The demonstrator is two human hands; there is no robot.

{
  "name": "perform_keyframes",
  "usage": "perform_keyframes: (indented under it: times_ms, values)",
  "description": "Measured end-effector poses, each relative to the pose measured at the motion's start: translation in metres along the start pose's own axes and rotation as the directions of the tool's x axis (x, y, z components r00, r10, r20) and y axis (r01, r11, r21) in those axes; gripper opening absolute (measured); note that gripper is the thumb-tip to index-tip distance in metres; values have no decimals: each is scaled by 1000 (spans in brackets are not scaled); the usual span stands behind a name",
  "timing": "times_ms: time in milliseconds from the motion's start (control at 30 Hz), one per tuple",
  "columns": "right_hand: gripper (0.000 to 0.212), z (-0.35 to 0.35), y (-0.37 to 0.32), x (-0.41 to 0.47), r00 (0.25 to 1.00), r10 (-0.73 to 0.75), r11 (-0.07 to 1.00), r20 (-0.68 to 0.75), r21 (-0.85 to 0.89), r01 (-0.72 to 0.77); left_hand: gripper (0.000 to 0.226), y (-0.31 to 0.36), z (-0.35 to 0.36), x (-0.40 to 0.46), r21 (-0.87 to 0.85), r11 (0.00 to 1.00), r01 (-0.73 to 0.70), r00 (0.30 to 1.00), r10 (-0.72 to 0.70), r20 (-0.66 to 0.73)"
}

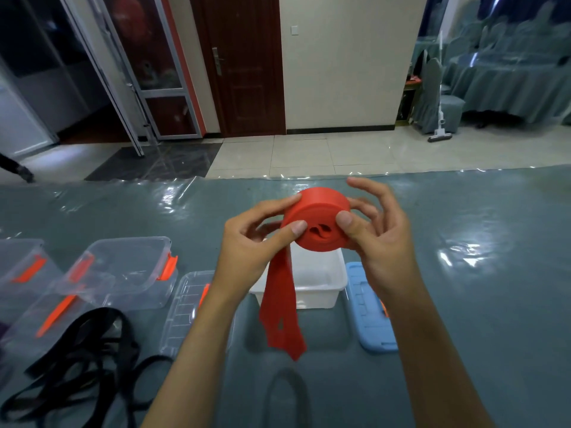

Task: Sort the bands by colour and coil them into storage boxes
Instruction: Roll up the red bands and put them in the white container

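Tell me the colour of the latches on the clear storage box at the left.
Orange latches on the clear storage box, seen best in the head view.

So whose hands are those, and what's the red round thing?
There's no machine here. A person wears a camera on their head, so you look down at their own two hands. The left hand and right hand both grip a red band, rolled into a coil with its tail hanging down. Under it, on the table, is a white box with a blue lid beside it. To the left are clear boxes and loose black bands.
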State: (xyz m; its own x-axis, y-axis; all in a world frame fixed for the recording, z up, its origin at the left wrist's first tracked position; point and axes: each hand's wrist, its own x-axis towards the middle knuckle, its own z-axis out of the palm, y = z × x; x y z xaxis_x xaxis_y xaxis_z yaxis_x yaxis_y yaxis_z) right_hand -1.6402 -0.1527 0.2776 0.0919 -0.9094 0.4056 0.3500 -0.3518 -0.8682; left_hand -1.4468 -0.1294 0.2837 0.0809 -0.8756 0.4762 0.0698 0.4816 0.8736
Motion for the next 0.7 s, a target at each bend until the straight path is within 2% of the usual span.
perform_keyframes:
  times_ms: [100, 200, 300, 400, 500, 633, 700]
  values:
    - [27, 5, 5, -8, 998, 52, 998, 23, 38, -53, 43, 6, -8, 1, 15, 1000, 13, 1000, -14, 4]
    - [30, 1, 4, -15, 992, 123, 992, 31, -33, -122, 48, 4, -5, -4, 27, 1000, 16, 998, -14, -54]
    - [34, -7, 5, -23, 996, 82, 993, -22, -81, -83, 43, 0, -3, -13, -6, 998, 62, 998, -62, -28]
    - [36, -4, 13, -33, 997, 60, 998, -41, 16, -59, 46, -2, -9, -18, 1, 996, 95, 995, -94, 40]
    - [28, -1, 16, -35, 996, 93, 994, -4, 60, -93, 55, -1, -15, -19, 25, 996, 87, 996, -88, 17]
    - [43, -4, 14, -33, 991, 133, 990, 16, -54, -132, 53, 1, -11, -23, 29, 998, 50, 999, -49, -17]
    - [46, -2, 13, -34, 996, 89, 994, 10, -59, -88, 53, 0, -9, -25, 12, 998, 65, 998, -64, -19]
